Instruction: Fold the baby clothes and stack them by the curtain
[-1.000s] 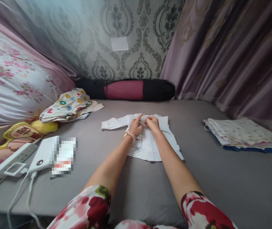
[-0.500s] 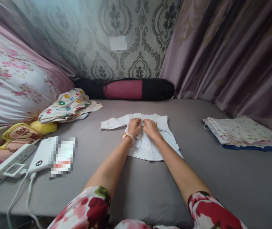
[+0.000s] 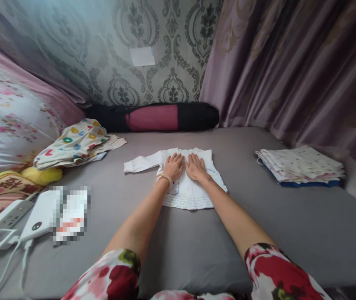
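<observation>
Now that they have uncurled, the left hand (image 3: 173,167) and right hand (image 3: 196,168) lie open on the white shirt (image 3: 185,199), gripping nothing (one sleeve (image 3: 143,163) points toward nine o'clock).

I find one shirt (image 3: 195,193), white, long-sleeved, lying spread on the grey sheet (image 3: 178,246) before me, hem nearest me. The left-side sleeve extends outward, slightly bent; the other I cannot trace fully. I record light creases, rows of small print near the hem and a partly covered drawing.
</observation>
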`<state>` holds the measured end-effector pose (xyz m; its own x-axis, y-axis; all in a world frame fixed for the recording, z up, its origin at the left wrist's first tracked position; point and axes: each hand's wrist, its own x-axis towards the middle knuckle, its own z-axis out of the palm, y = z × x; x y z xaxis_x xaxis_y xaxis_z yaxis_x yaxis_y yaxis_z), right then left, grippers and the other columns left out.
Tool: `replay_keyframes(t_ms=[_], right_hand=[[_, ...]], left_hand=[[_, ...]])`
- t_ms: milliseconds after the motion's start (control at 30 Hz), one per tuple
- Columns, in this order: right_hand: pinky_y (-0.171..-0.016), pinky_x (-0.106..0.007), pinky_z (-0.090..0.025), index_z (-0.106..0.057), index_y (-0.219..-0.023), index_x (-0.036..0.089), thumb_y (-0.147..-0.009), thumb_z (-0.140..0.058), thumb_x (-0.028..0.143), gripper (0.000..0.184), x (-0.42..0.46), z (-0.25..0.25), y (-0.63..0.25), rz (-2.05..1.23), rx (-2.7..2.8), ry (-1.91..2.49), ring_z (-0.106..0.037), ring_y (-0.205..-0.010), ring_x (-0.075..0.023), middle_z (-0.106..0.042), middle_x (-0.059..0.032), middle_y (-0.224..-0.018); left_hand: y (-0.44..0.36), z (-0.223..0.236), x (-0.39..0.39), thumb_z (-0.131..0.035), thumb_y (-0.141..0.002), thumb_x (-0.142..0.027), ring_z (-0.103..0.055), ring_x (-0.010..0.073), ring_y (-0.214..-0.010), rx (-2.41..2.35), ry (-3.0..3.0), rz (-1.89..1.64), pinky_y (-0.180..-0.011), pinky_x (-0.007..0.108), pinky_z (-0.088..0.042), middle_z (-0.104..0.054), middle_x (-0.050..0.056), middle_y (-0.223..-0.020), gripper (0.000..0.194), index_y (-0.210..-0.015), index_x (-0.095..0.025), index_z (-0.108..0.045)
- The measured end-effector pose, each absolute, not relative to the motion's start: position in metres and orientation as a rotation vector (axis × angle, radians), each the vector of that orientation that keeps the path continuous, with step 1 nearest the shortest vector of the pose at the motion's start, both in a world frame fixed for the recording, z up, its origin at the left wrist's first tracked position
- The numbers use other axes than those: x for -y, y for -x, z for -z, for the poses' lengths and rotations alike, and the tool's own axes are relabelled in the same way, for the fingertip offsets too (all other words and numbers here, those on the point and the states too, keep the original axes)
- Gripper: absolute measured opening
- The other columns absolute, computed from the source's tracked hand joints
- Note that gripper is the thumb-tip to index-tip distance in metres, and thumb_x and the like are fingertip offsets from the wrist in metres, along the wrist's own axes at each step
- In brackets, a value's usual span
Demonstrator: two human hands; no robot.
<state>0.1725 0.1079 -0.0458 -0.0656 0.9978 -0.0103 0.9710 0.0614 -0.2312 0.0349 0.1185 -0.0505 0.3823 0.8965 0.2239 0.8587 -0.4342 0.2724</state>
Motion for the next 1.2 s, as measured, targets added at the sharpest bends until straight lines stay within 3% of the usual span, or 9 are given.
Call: replay_keyframes(t_ms=[367,600,767,933,1200], right_hand=[[-0.117,-0.040,-0.009,-0.024,-0.149,0.001,-0.098,-0.021,0.036,0.062,-0.114,0.048,-0.201,-0.127,2.101,2.185,-0.014,-0.145,-0.0249,-0.020,-0.0145,-0.158],[-0.116,-0.043,-0.013,-0.026,-0.148,0.002,-0.098,-0.021,0.038,0.062,-0.120,0.051,-0.228,-0.122,2.025,2.228,-0.014,-0.145,-0.0269,-0.022,-0.0152,-0.157],[-0.110,-0.042,-0.023,-0.035,-0.144,0.007,-0.099,-0.026,0.038,0.056,-0.117,0.052,-0.253,-0.061,1.877,2.254,-0.032,-0.136,-0.0283,-0.037,-0.0185,-0.149],[-0.099,-0.042,-0.035,-0.058,-0.117,0.006,-0.094,-0.041,0.037,0.042,-0.115,0.042,-0.253,0.048,1.606,2.353,-0.047,-0.120,-0.0322,-0.055,-0.0215,-0.126],[-0.081,-0.037,-0.047,-0.052,-0.122,0.008,-0.097,-0.032,0.033,0.040,-0.132,0.028,-0.235,-0.218,1.367,2.401,-0.064,-0.100,-0.0297,-0.066,-0.0210,-0.109]], left_hand=[[-0.036,0.045,-0.115,-0.028,-0.098,-0.032,-0.028,0.0219,-0.143,-1.632,-2.513,-0.435,-0.118,0.047,-0.018,-0.042,0.003,-0.150,0.045,-0.138,-0.025,-0.046],[-0.035,0.047,-0.116,-0.026,-0.098,-0.034,-0.027,0.0219,-0.143,-1.631,-2.500,-0.418,-0.118,0.047,-0.017,-0.041,0.003,-0.151,0.046,-0.139,-0.024,-0.046],[-0.035,0.046,-0.116,-0.028,-0.098,-0.032,-0.027,0.0221,-0.143,-1.627,-2.490,-0.430,-0.118,0.046,-0.018,-0.040,0.002,-0.151,0.045,-0.138,-0.023,-0.047],[-0.035,0.047,-0.116,-0.030,-0.097,-0.028,-0.029,0.0216,-0.142,-1.629,-2.486,-0.460,-0.117,0.044,-0.020,-0.042,0.003,-0.149,0.042,-0.135,-0.023,-0.049],[-0.034,0.051,-0.119,-0.032,-0.097,-0.029,-0.033,0.0212,-0.140,-1.605,-2.494,-0.500,-0.116,0.045,-0.023,-0.043,0.003,-0.149,0.040,-0.133,-0.024,-0.049]])
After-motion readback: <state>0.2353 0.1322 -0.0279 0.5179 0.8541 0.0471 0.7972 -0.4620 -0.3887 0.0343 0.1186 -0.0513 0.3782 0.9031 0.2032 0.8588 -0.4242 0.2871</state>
